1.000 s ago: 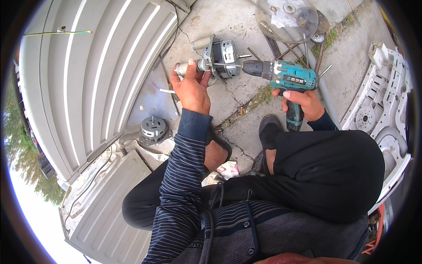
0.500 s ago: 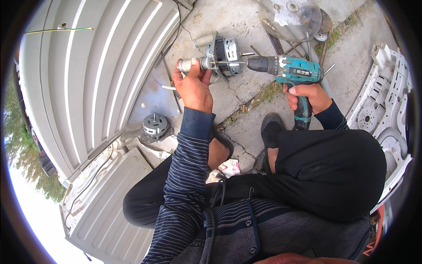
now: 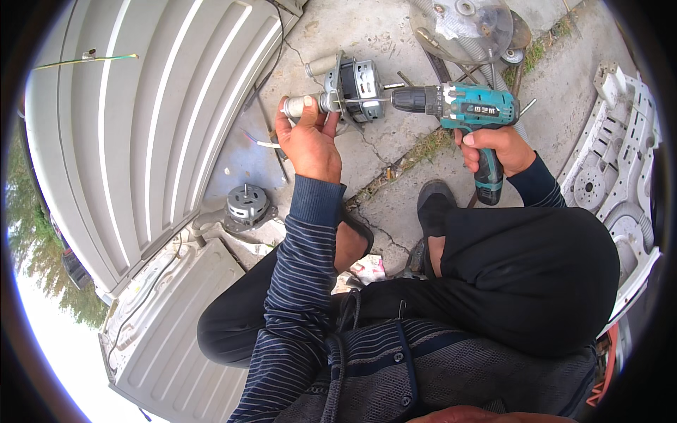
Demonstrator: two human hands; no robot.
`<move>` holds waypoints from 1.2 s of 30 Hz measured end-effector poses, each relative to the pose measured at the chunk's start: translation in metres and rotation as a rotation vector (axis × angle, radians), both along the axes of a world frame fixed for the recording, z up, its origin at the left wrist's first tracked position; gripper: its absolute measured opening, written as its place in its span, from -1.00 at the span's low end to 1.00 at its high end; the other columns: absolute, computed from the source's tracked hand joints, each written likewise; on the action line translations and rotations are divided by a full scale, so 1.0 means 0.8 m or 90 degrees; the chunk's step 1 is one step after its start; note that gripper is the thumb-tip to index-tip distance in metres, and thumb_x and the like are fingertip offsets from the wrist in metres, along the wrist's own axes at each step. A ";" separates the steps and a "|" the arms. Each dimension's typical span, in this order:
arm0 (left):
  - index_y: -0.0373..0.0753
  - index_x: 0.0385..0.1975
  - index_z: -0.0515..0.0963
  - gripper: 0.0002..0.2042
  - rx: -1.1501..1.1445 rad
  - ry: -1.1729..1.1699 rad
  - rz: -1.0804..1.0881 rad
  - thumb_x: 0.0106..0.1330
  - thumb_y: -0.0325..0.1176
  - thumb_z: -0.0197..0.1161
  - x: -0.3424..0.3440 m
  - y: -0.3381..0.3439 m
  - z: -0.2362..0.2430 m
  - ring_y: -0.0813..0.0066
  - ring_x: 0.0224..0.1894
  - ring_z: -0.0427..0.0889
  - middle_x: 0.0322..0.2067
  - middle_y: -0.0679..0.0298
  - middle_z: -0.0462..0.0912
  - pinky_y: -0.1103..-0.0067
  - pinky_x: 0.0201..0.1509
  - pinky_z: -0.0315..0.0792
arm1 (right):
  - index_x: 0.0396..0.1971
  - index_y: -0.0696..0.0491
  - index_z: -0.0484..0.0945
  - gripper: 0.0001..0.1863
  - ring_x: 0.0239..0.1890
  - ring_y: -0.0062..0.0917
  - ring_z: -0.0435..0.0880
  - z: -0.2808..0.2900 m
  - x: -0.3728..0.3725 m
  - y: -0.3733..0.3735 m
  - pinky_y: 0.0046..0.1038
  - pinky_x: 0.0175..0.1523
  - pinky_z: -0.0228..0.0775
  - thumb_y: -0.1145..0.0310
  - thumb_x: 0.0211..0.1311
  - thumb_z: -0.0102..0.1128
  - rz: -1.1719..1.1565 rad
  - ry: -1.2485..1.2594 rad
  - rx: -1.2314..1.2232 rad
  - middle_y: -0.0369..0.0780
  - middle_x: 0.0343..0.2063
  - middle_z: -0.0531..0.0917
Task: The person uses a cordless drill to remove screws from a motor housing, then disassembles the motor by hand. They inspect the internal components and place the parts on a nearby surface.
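My left hand (image 3: pixel 310 144) grips a pale cylindrical roller (image 3: pixel 300 107) mounted beside an electric motor (image 3: pixel 361 84). My right hand (image 3: pixel 497 148) holds a teal and black cordless drill (image 3: pixel 474 106) by its handle, its chuck (image 3: pixel 416 99) pointed left at the motor, with a long thin bit or rod running toward the roller; where that tip ends is hard to make out. A second pale cylinder (image 3: pixel 320 66) is on the motor's far side. A second motor (image 3: pixel 245 207) stands shaft up on the ground to the left of my left sleeve.
Large ribbed pale panels (image 3: pixel 141 120) fill the left, another lying (image 3: pixel 169 324) lower down. Grey hoses, metal bars and a clear round cover (image 3: pixel 486 35) lie at the top. A white perforated metal frame (image 3: pixel 599 162) is at right. The cracked concrete (image 3: pixel 388 225) has grass in a seam.
The drill in my right hand has shifted a little right and then slightly up. My left hand keeps its grip on the roller, moving only slightly.
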State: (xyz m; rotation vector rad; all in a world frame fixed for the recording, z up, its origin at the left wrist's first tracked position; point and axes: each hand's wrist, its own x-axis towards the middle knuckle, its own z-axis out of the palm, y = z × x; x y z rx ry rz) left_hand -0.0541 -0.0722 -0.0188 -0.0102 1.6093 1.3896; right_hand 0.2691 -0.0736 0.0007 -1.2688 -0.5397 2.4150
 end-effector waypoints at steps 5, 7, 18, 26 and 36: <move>-0.07 0.42 0.26 -0.42 -0.002 0.009 0.004 0.46 -0.51 0.31 0.003 0.001 0.001 0.29 -0.06 0.70 -0.02 0.20 0.62 0.24 0.03 0.70 | -0.19 0.20 0.59 -0.79 -0.57 -0.55 0.60 -0.001 0.000 0.001 -0.47 -0.40 0.46 0.38 0.27 0.24 -0.004 0.001 -0.004 -0.28 -0.58 0.59; -0.05 0.40 0.26 -0.45 -0.002 0.012 0.000 0.48 -0.48 0.30 0.004 0.002 0.000 0.33 -0.12 0.70 -0.06 0.21 0.64 0.27 0.00 0.70 | -0.20 0.20 0.59 -0.79 -0.57 -0.54 0.59 -0.003 0.000 0.002 -0.47 -0.40 0.45 0.38 0.27 0.24 -0.005 0.007 -0.004 -0.27 -0.58 0.59; -0.09 0.40 0.27 -0.42 -0.012 0.009 -0.010 0.44 -0.49 0.35 0.008 0.004 0.005 0.30 -0.10 0.72 -0.04 0.20 0.64 0.29 -0.04 0.72 | -0.19 0.20 0.58 -0.78 -0.56 -0.55 0.60 -0.004 0.003 0.002 -0.47 -0.39 0.45 0.37 0.27 0.25 -0.005 0.018 -0.017 -0.27 -0.57 0.59; -0.09 0.39 0.28 -0.43 -0.011 0.013 -0.002 0.44 -0.50 0.35 0.010 0.002 0.004 0.34 -0.14 0.72 -0.07 0.22 0.64 0.34 -0.07 0.72 | -0.19 0.19 0.60 -0.79 -0.56 -0.55 0.61 -0.002 0.002 0.005 -0.48 -0.39 0.46 0.38 0.26 0.25 0.007 0.009 0.000 -0.28 -0.56 0.59; -0.07 0.44 0.27 -0.41 -0.011 0.025 -0.011 0.46 -0.48 0.33 0.018 0.002 0.005 0.40 -0.12 0.69 -0.05 0.26 0.63 0.41 -0.07 0.67 | -0.22 0.18 0.59 -0.81 -0.57 -0.56 0.60 -0.012 0.001 0.004 -0.47 -0.39 0.46 0.38 0.28 0.23 0.011 0.011 -0.020 -0.29 -0.58 0.59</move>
